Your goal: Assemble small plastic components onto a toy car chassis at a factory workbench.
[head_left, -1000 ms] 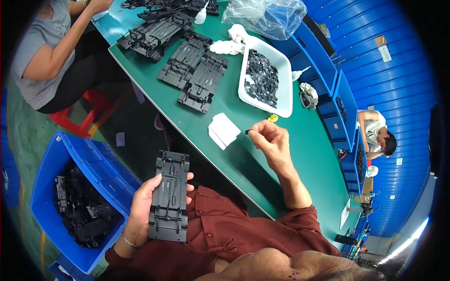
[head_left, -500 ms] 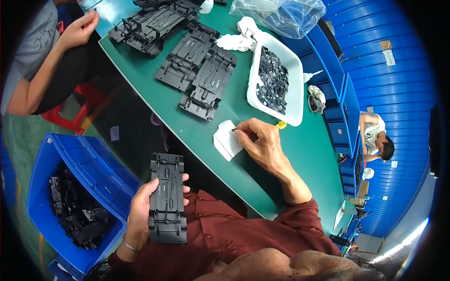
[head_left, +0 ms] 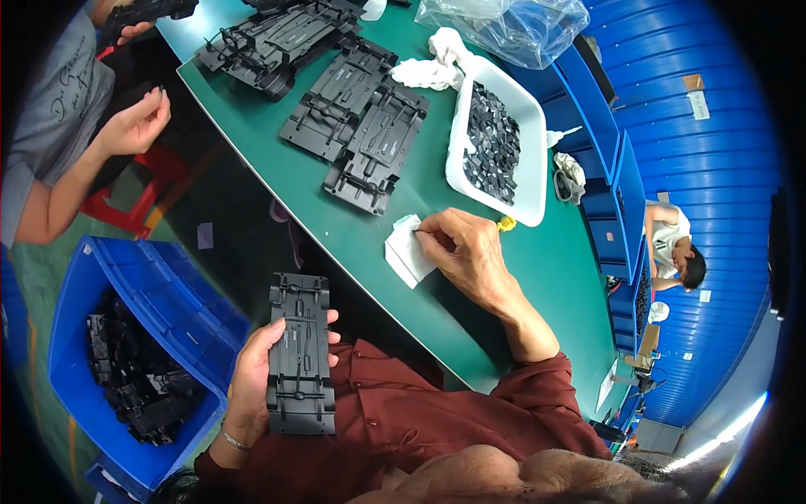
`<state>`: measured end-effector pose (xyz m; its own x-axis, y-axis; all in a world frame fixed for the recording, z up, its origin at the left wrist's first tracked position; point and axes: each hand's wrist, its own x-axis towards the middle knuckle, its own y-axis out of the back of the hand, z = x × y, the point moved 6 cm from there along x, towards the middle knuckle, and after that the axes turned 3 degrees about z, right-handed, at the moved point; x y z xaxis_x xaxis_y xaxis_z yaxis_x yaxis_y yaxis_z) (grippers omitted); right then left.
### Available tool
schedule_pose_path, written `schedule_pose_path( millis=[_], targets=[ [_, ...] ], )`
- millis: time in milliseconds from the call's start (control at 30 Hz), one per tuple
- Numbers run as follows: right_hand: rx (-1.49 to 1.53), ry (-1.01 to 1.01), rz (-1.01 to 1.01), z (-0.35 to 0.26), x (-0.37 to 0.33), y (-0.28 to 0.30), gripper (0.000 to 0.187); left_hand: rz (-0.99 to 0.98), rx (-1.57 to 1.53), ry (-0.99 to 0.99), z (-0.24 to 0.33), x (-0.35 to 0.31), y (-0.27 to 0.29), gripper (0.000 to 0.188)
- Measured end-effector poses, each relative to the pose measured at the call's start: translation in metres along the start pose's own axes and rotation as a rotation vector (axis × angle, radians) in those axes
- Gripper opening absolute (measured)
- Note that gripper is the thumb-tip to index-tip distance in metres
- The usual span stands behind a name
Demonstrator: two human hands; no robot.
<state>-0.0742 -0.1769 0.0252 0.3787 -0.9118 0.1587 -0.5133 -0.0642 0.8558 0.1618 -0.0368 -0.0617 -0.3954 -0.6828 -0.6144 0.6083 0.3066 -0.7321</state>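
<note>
My left hand [head_left: 251, 370] grips a black plastic toy-car chassis [head_left: 300, 357] by its long sides, holding it upright in front of my lap with the moulded underside showing. Over the green table, my right hand [head_left: 472, 256] has thumb and forefinger pinched at a folded white cloth or paper [head_left: 406, 254]. A tiny dark piece shows at those fingertips, mostly hidden. Beyond lie two more chassis [head_left: 374, 155] side by side. A white tub [head_left: 535, 160] to their right holds many small black parts [head_left: 491, 143].
More chassis [head_left: 281, 46] are piled at the far left of the table [head_left: 537, 277]. A blue bin [head_left: 180, 286] of black parts stands at lower left. A co-worker's hand [head_left: 138, 124] is nearby, beside a red stool [head_left: 126, 210]. Blue bins [head_left: 609, 218] line the right edge.
The co-worker's near hand has dropped lower, and their other hand now shows with a black chassis. My right hand has barely shifted; my left hand still holds its chassis.
</note>
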Motion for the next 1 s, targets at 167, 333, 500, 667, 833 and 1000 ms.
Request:
schedule_pose_path(
  millis=[167, 333, 500, 667, 833, 1000],
  targets=[
    [-0.016, -0.039, -0.054, 0.003, -0.001, 0.006, 0.006, -0.006, -0.019, -0.005, -0.004, 0.0, 0.002, 0.054],
    [-0.063, 0.106, -0.058, -0.009, 0.01, 0.0, 0.006, 0.005, 0.005, 0.007, -0.002, 0.003, 0.002, 0.054],
    [-0.09, 0.102, -0.08, -0.012, 0.014, 0.002, 0.005, 0.014, 0.004, 0.01, 0.003, 0.0, 0.003, 0.054],
    [-0.156, 0.163, -0.066, -0.018, 0.014, -0.001, 0.007, -0.04, -0.062, 0.035, -0.001, -0.005, 0.001, 0.055],
    [-0.175, 0.174, -0.059, -0.018, 0.003, 0.006, 0.011, -0.082, -0.014, 0.074, -0.007, -0.004, -0.002, 0.057],
    [-0.208, 0.249, -0.053, -0.027, 0.007, 0.004, 0.013, -0.074, -0.039, 0.023, -0.009, -0.007, 0.002, 0.058]
  ],
)
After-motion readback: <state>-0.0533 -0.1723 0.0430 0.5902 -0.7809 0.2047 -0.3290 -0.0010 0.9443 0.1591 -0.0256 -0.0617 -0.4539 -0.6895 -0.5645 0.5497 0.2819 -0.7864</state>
